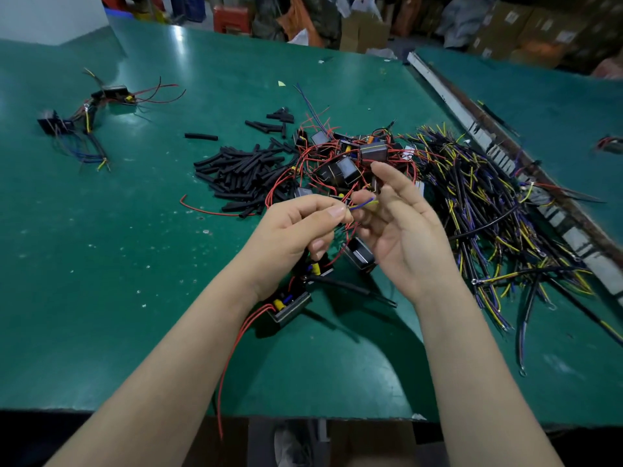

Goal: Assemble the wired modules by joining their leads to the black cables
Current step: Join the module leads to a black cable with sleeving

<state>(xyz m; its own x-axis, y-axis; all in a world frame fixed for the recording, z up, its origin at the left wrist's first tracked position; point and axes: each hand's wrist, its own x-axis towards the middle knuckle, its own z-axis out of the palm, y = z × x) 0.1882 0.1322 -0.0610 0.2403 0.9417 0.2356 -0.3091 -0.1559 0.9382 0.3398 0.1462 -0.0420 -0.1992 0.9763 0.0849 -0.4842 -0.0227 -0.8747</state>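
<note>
Above the green table's middle, my left hand (296, 227) pinches thin wire ends between thumb and forefinger. My right hand (401, 227), palm toward me, holds the blue and yellow leads (365, 203) at its fingertips, touching the left hand's wires. A black module (359, 254) hangs just below and between the hands. Another black module (290, 306) with yellow parts and long red wires (236, 345) lies under my left wrist. A black cable (347, 286) runs beneath the hands. How the wire ends meet is hidden by my fingers.
Piles lie behind the hands: black sleeve pieces (242, 170), modules tangled in red wire (350, 160), black cables with yellow and blue ends (478, 203) on the right. Assembled units (87, 119) sit far left. A white rail (472, 129) divides the green table (135, 264).
</note>
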